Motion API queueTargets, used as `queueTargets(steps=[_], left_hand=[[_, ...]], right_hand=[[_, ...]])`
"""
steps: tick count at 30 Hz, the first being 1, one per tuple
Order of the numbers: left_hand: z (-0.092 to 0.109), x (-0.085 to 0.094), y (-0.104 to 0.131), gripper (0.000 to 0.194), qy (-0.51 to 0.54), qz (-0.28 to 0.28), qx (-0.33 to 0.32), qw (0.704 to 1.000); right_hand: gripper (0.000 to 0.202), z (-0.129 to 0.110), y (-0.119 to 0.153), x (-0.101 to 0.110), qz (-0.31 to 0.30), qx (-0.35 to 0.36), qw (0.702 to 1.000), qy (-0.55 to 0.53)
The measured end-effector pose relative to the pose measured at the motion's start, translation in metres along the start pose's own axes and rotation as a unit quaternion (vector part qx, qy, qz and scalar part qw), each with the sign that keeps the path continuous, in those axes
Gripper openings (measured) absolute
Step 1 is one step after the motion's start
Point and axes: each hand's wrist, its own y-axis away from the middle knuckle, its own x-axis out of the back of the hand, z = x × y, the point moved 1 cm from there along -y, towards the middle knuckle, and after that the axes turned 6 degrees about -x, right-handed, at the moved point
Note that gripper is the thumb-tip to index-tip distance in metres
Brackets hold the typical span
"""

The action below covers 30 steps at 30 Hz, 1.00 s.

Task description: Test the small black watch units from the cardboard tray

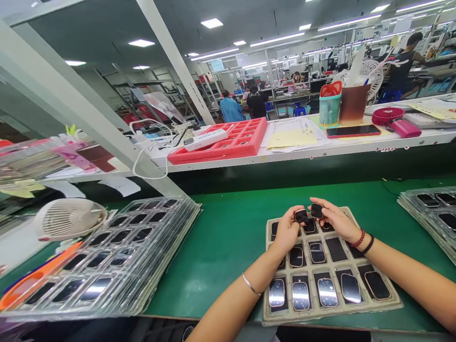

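My left hand point(288, 229) grips a small dark smartwatch body point(301, 216) with a gold rim between thumb and fingers. A second smartwatch body point(317, 211), also dark and gold-rimmed, is pinched in my right hand point(337, 219). Both are held up close together above the far rows of a beige compartment tray point(265, 317). In that tray lie several watch faces with gold edges, such as the one at the front point(327, 292), on dark pads. One compartment in the middle row shows only its dark pad point(336, 250). My forearms hide parts of the tray's sides.
Stacked clear plastic trays point(171, 247) with dark screens stand at left, beside a white fan point(67, 219) and an orange-handled tool point(42, 275). Another tray stack point(431, 223) is at right. A shelf point(228, 163) behind carries a red foam tray point(249, 142), papers and a phone point(353, 131).
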Motion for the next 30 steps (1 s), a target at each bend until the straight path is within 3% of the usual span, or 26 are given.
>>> queueTargets(steps=[10,15,19,22,26,30], left_hand=[[-0.004,0.001,0.002,0.052,-0.045,-0.01,-0.045,0.998],[-0.002,-0.001,0.001,0.052,-0.041,-0.005,-0.023,0.999],[0.004,-0.002,0.003,0.038,-0.017,-0.012,0.004,1.0],[0.013,-0.003,0.005,0.03,-0.034,-0.028,0.018,0.999],[0.031,-0.019,0.007,0.021,-0.155,-0.121,-0.026,0.98],[0.041,-0.049,0.01,0.017,-0.272,-0.214,-0.03,0.938]], right_hand=[[0.052,-0.005,0.004,-0.004,-0.001,-0.001,1.0,0.025],[0.048,-0.003,0.001,-0.005,0.002,-0.001,1.0,0.002],[0.038,-0.004,0.0,-0.008,0.008,-0.007,1.0,-0.008],[0.021,-0.021,0.007,-0.002,0.036,0.029,0.995,0.086],[0.011,-0.049,0.04,0.016,0.081,0.093,0.932,0.34],[0.012,-0.041,0.081,0.021,0.102,0.053,0.876,0.468]])
